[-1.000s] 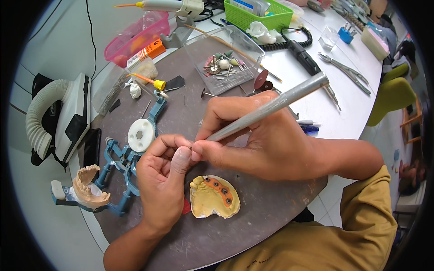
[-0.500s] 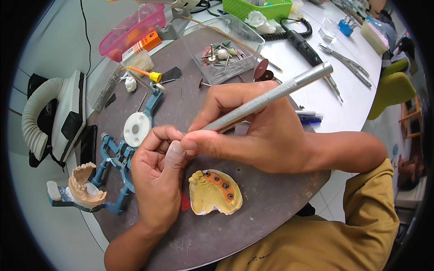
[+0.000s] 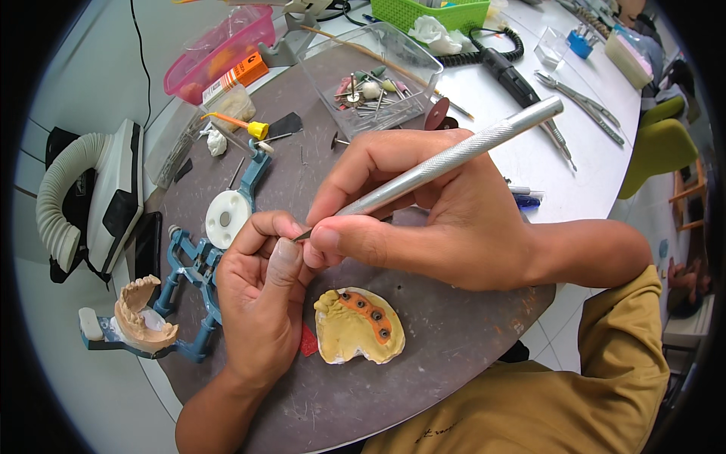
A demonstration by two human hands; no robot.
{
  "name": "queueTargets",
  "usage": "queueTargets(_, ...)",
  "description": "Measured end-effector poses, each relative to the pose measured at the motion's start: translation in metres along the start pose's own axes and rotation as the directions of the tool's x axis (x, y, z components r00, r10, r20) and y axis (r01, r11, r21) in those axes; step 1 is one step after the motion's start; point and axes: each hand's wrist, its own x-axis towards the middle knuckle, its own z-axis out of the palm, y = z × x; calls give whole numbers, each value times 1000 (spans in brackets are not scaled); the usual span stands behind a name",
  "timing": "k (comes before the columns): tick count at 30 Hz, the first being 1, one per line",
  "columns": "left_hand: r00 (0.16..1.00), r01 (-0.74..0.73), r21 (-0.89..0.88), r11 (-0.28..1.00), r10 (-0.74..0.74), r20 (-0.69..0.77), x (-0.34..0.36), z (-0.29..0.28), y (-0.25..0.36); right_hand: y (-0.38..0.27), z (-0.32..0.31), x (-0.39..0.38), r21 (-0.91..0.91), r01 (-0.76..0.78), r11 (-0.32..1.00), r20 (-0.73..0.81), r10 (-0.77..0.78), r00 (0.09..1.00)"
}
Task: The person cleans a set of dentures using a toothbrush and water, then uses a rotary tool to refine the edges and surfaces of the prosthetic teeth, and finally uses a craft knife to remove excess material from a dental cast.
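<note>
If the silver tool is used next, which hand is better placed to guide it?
Probably the right. The right hand grips the silver tool like a pen, its tip reaching the left hand near the thumb. Whether the left holds something small is hidden.

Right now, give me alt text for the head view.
A person's right hand holds a silver tool like a pen, its pointed tip by the left hand, over a grey-brown worktop. Below lies a yellow dental model with an orange band; left, a beige cast sits on a blue frame; beyond, a clear box holds rotary bits.
</note>
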Motion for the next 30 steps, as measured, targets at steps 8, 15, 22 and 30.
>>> queueTargets(8,998,-18,-27,999,20,63,0,-7,-3,5,-1,-2,-259,160,953,2,-165,986)
queueTargets(15,1000,3,23,1000,-3,21,0,-1,0,9,0,-3,-242,173,955,-16,-182,983)
queueTargets(22,999,-25,181,983,29,-21,-5,-6,-2,7,-2,1,-671,381,637,137,-398,907)
queueTargets(30,993,-103,209,972,112,-35,-5,0,-4,6,0,-1,-247,7,969,-70,-25,997)
